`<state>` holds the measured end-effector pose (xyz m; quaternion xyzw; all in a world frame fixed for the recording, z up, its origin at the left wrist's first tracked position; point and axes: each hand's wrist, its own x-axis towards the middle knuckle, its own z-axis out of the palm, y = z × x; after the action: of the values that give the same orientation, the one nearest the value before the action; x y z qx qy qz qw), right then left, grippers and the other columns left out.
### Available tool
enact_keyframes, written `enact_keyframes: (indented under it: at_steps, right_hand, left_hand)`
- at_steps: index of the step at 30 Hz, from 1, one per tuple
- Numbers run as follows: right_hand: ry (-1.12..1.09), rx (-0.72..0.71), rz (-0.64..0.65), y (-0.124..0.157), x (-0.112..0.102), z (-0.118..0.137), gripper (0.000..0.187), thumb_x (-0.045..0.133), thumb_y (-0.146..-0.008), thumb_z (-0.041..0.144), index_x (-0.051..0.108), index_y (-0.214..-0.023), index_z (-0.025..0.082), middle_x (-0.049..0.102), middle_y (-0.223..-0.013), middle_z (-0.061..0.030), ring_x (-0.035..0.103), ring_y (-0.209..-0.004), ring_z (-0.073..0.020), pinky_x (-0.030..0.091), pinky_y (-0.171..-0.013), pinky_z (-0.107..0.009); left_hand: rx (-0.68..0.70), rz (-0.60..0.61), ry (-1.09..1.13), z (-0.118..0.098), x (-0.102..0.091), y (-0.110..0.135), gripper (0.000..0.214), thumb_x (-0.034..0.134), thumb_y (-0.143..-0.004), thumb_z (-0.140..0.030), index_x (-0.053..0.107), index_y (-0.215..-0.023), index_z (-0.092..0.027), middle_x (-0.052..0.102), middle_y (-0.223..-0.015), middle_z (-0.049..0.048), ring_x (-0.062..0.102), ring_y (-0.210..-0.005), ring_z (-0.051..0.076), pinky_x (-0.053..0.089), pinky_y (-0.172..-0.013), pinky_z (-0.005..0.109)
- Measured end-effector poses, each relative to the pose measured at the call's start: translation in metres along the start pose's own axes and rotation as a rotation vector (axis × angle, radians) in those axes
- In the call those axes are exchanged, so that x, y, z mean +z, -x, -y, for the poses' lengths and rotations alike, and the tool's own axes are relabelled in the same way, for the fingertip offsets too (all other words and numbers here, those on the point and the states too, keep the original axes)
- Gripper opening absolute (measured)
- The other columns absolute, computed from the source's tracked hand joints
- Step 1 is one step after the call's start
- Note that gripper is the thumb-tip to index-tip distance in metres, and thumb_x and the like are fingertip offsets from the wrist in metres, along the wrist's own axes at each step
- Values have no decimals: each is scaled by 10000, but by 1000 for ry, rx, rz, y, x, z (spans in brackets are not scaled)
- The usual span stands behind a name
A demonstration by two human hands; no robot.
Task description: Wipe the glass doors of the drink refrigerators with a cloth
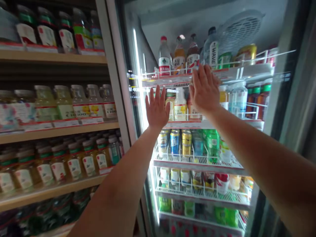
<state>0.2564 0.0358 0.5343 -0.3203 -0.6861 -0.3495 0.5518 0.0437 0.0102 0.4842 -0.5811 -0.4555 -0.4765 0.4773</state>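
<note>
Both my arms reach out toward a lit drinks fridge [172,162] with glass at its front. My left hand [157,111] is raised with its fingers spread, in front of the second shelf's bottles, and holds nothing. Higher up, my right hand [204,87] is stretched out flat at the edge of the top shelf [172,79]; it is empty too. Whether either palm touches the glass I cannot tell. Behind the hands stand a red-capped water bottle [164,59], a WAVE bottle [212,49] and a yellow-labelled bottle [180,107].
Wooden shelves [61,130] with rows of juice bottles [50,164] fill the left side. Lower in the fridge, wire racks [197,161] carry cans [174,141] and green bottles [212,144]. A vent grille [243,28] is at the fridge's top right.
</note>
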Motion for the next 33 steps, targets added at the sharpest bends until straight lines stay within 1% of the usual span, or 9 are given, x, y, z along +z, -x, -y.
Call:
enact_keyframes:
  at_steps: [3, 7, 10, 13, 15, 19, 24, 28, 33]
  right_hand:
    - [-17, 6, -29, -14, 2, 3, 618, 241, -1069, 366, 305, -1634, 125, 196, -1715, -75, 166, -1606, -279, 166, -1329, -498]
    - [-66, 96, -81, -20, 5, 11, 622, 228, -1059, 367, 314, -1630, 134, 206, -1712, -74, 167, -1606, -292, 182, -1319, -556]
    - [-98, 55, -48, -25, 6, 15, 629, 223, -1053, 370, 321, -1623, 122, 203, -1712, -75, 154, -1609, -291, 178, -1319, -576]
    - [-114, 5, -21, -34, 7, 15, 635, 233, -1042, 381, 331, -1615, 124, 203, -1713, -67, 137, -1614, -264, 147, -1331, -537]
    - [-115, 17, -36, -34, 8, 17, 645, 235, -1036, 378, 321, -1618, 112, 197, -1714, -69, 135, -1614, -261, 140, -1336, -517]
    - [-100, 34, -61, -26, 15, 25, 644, 217, -1051, 374, 316, -1621, 90, 219, -1706, -90, 173, -1606, -282, 179, -1330, -545]
    - [-64, -26, -17, -37, 18, 37, 610, 258, -1061, 361, 330, -1627, 142, 224, -1705, -63, 145, -1613, -264, 185, -1337, -525]
    - [-80, 22, -20, -38, 17, 48, 618, 218, -1063, 355, 311, -1636, 142, 210, -1707, -64, 136, -1614, -260, 183, -1338, -530]
    - [-104, -12, 33, -42, 20, 56, 636, 175, -1050, 350, 291, -1632, 121, 178, -1714, -31, 115, -1618, -252, 144, -1342, -538]
  left_hand:
    - [4, -1, 9, 0, 0, 0, 606, 337, -1085, -436, 378, -1626, -168, 241, -1712, 77, 67, -1619, 253, 25, -1327, 485]
    - [6, -2, -20, 0, 0, 1, 604, 333, -1085, -431, 374, -1628, -171, 239, -1712, 71, 88, -1618, 253, 39, -1327, 490]
    - [7, -10, -34, 0, 1, 2, 602, 335, -1084, -432, 378, -1626, -174, 244, -1711, 64, 96, -1617, 250, 47, -1327, 489]
    - [7, -15, -32, 0, 1, 2, 599, 324, -1088, -440, 380, -1625, -180, 248, -1710, 62, 90, -1618, 247, 54, -1327, 495]
    - [9, -13, -28, -1, 0, 2, 602, 308, -1093, -450, 382, -1624, -175, 250, -1709, 71, 96, -1617, 251, 54, -1327, 495]
    - [5, -11, -20, -2, 1, 2, 601, 293, -1094, -447, 386, -1621, -173, 251, -1709, 75, 96, -1617, 251, 55, -1330, 495]
    - [20, -43, -35, -1, 3, 3, 597, 295, -1095, -448, 390, -1617, -173, 259, -1706, 68, 92, -1617, 245, 47, -1332, 483]
    - [12, -25, -16, 0, 4, 3, 593, 292, -1096, -445, 380, -1619, -181, 256, -1710, 66, 67, -1619, 234, 21, -1333, 473]
    - [-12, -31, 5, -2, 4, 2, 678, 275, -1085, -483, 314, -1626, -75, 240, -1705, 152, 104, -1616, 245, 21, -1333, 451]
